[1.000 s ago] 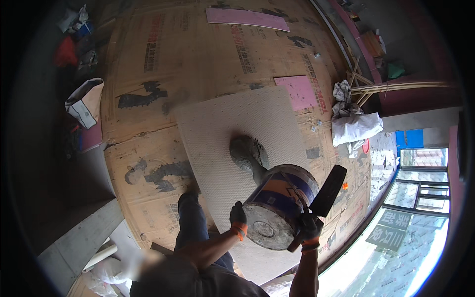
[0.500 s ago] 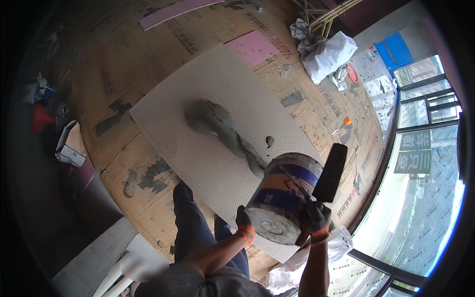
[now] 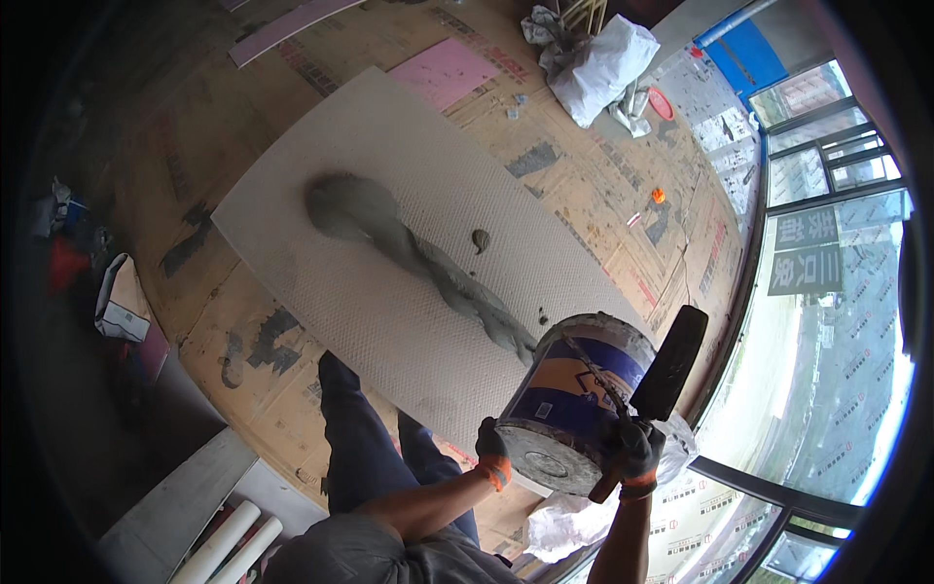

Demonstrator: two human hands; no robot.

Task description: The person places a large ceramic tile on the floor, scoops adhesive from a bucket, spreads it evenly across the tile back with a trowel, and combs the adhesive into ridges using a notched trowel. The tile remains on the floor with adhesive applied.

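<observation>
Bucket [image 3: 574, 389] has moved along the board [image 3: 316, 268], held between left grip [image 3: 493, 455] and right grip [image 3: 638, 456].

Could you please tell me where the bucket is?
In the head view, the bucket is right of centre, tilted over the textured board, between the left hand and right hand.

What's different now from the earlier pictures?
The bucket has moved along the textured board, away from the first heap of gray paste, leaving a longer trail. Two small dabs now lie beside it. The view has turned too. Nothing was newly grasped or released: the left hand stays at the bucket's base, the right hand still grips the dark-bladed tool.
</observation>
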